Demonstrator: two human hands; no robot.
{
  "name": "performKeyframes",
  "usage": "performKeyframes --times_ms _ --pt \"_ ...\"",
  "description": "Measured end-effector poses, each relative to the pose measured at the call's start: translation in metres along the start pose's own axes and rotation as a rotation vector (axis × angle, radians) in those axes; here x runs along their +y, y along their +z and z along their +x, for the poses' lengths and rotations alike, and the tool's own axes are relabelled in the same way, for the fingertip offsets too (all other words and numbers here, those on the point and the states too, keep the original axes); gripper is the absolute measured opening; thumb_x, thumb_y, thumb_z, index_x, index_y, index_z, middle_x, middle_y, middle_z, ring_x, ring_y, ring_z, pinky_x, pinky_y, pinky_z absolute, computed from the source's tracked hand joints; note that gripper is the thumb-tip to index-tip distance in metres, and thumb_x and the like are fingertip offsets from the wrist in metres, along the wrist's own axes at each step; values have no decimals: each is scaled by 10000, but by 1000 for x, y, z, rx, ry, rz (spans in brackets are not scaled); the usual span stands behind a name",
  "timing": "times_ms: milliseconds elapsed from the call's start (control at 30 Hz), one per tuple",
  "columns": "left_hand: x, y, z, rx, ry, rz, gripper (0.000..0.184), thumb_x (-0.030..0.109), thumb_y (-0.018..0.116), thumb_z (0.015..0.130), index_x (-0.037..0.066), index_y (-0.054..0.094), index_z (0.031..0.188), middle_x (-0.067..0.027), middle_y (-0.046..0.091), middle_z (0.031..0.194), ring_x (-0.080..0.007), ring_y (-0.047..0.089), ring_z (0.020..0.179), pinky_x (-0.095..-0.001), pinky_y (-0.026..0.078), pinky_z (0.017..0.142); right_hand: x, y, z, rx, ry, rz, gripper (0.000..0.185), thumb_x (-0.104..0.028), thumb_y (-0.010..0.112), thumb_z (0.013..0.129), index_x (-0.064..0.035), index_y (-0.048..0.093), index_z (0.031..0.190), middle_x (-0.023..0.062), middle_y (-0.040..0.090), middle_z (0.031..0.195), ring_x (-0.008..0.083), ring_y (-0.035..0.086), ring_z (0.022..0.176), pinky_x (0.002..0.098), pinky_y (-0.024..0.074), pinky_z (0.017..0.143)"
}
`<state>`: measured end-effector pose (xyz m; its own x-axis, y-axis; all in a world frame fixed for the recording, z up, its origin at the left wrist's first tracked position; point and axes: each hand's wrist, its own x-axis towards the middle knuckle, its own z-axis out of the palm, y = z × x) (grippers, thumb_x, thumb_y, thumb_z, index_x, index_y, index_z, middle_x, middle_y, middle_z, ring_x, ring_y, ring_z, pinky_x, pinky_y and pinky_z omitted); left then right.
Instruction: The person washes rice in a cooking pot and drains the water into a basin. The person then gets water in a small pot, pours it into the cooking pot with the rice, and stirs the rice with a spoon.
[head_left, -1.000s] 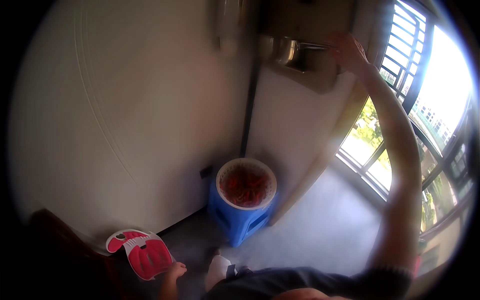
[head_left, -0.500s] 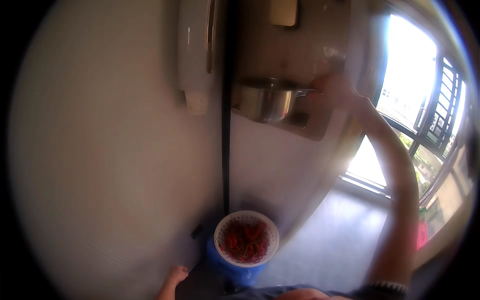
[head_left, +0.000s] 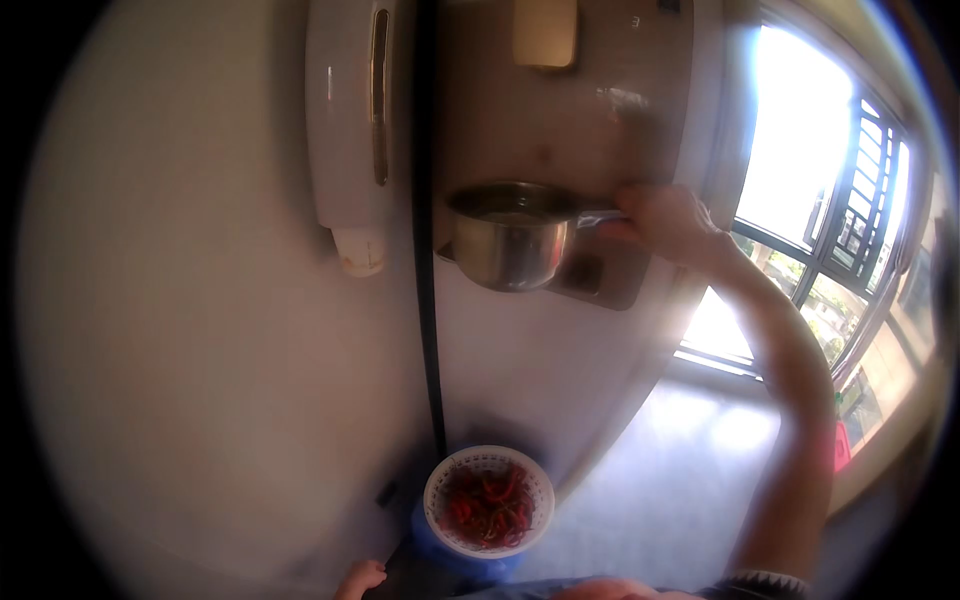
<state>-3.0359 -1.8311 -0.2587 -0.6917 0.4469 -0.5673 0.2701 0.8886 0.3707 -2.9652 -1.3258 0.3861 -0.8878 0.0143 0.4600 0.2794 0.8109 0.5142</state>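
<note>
My right hand (head_left: 665, 222) is closed round the handle of a shiny metal saucepan (head_left: 515, 252). The saucepan hangs roughly level in front of a brownish panel (head_left: 560, 120). Part of its dark inside shows over the rim; whether it holds liquid I cannot tell. Low in the view, at the bottom edge, my left hand (head_left: 362, 578) has its fingers curled, and what they hold, if anything, is hidden. To the right of that hand, a white slotted basket (head_left: 435, 492) holds several red, chili-like pieces (head_left: 490, 508).
The basket rests on something blue (head_left: 425, 550). A white fixture with a long slot (head_left: 345, 120) is at upper left, beside a black vertical strip (head_left: 425, 250). A small ledge (head_left: 620, 290) juts out below the saucepan. A bright window (head_left: 800, 130) fills the right side.
The view has shifted, so most things sit lower and slightly left. More of the saucepan's inside shows now. My right hand keeps its hold on the handle.
</note>
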Motion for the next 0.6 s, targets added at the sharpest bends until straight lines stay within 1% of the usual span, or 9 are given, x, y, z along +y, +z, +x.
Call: performKeyframes --times_ms 100,200,267,433,533,600 --pt "-15 18 24 -82 -123 -116 387 330 595 725 139 651 1057 -111 626 1076 -287 577 1030 -368 433 917 -3 7 1 2 24 -28 526 -572 411 850 -71 570 866 108 645 784 289 637 742 401 507 656" --pt "26 -13 -1 -64 -119 -91 386 296 596 720 121 646 1061 -122 624 1079 -294 578 1027 -369 439 906 -8 5 0 -21 55 -44 559 -589 404 845 -56 576 841 130 643 752 308 637 738 415 506 655" --pt "38 -19 -3 -71 -104 -133 388 273 597 717 114 643 1067 -130 624 1077 -299 580 1024 -369 443 899 -8 12 0 -14 65 -52 580 -597 402 842 -46 582 830 143 639 730 322 636 727 425 505 648" --pt "27 -3 11 -93 -65 -140 391 233 599 715 93 637 1078 -149 624 1069 -300 583 1022 -364 445 895 0 19 -11 110 46 -67 606 -604 393 845 -33 595 833 142 635 693 338 634 685 437 503 601" --pt "35 -10 10 -118 -33 -125 388 221 592 720 78 634 1078 -156 623 1069 -297 582 1028 -361 441 902 6 16 -25 241 29 -119 602 -609 382 840 -48 600 823 100 605 605 276 622 568 381 493 512" --pt "37 -12 11 -134 -30 -100 383 210 588 722 69 633 1075 -158 623 1071 -295 581 1030 -357 440 905 55 46 -28 228 35 682 471 -522 477 850 -64 582 876 120 612 689 262 629 662 351 488 584"
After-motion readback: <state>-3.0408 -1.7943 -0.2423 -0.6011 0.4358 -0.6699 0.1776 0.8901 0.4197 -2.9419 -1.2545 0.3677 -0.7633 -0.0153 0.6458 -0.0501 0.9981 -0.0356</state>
